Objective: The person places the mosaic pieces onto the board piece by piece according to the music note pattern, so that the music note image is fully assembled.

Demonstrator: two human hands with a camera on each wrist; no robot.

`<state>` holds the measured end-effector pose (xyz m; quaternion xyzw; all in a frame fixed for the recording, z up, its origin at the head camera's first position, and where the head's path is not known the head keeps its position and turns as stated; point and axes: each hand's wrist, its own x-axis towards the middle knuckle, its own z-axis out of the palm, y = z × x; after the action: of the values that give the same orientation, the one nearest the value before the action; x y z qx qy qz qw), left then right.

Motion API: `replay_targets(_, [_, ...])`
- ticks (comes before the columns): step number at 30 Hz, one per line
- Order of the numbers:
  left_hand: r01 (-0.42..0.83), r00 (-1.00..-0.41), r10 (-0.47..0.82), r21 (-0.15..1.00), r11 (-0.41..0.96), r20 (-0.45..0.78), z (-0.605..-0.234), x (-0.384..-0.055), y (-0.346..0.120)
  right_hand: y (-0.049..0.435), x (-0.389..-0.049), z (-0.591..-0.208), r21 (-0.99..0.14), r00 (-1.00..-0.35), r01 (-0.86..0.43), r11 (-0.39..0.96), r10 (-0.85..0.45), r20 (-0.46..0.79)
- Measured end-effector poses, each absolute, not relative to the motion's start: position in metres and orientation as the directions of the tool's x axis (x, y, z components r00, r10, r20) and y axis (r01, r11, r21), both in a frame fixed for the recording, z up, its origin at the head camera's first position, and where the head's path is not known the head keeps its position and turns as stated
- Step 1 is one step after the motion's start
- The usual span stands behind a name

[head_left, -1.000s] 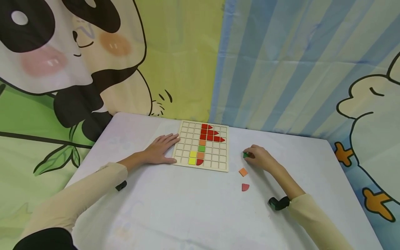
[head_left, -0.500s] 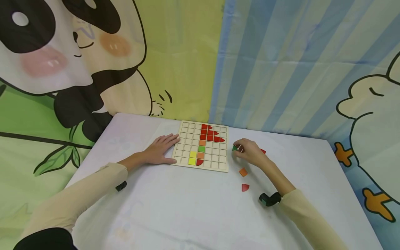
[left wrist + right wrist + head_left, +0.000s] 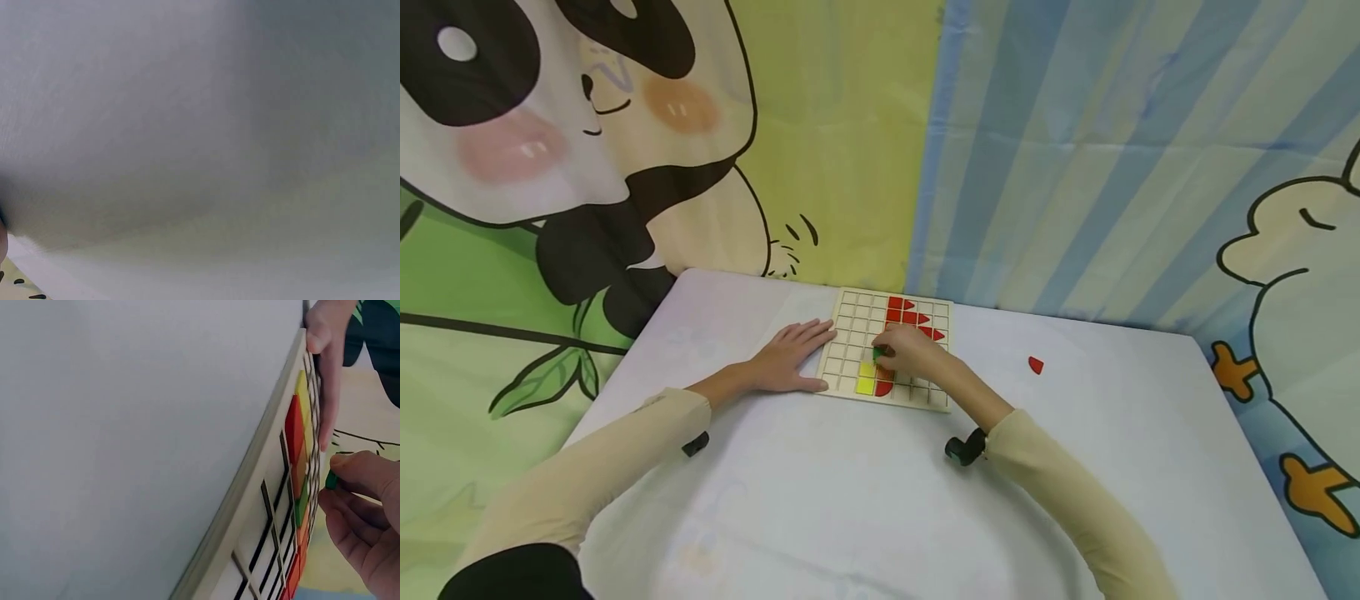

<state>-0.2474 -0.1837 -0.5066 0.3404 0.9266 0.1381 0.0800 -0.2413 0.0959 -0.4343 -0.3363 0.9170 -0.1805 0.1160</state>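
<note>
A pale wooden grid board (image 3: pixel 850 323) lies near the table's back edge, with coloured tiles in its squares. My left hand (image 3: pixel 790 358) rests flat at the board's left edge, fingers spread; the left wrist view shows almost only tablecloth. Over the middle of the board, my right hand (image 3: pixel 913 350) pinches a small green tile (image 3: pixel 331 480) between thumb and finger, slightly above the surface in the right wrist view. Yellow tiles (image 3: pixel 866 378) and a red quarter-round tile (image 3: pixel 883 388) sit in the lower squares. Red tiles (image 3: pixel 896 303) form rows at the top. The hand partly hides the middle squares.
A loose red rounded tile (image 3: pixel 1036 365) lies on the white table (image 3: pixel 820 492), right of the board. A printed cloth backdrop (image 3: pixel 835 142) hangs directly behind the table. My right forearm and sleeve (image 3: pixel 1060 483) cover part of the table's right side.
My right hand has carried the green tile left, from the table onto the board. This uncovers the red rounded tile; the loose orange and red pieces are now behind the arm. The left hand stays put.
</note>
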Motion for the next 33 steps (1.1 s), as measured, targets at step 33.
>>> replay_targets(33, [0.620,-0.753,0.657,0.294,0.727,-0.037,-0.507,-0.249,-0.183,0.075,-0.248,-0.447,-0.379,-0.803,-0.528,0.760,-0.592,-0.070])
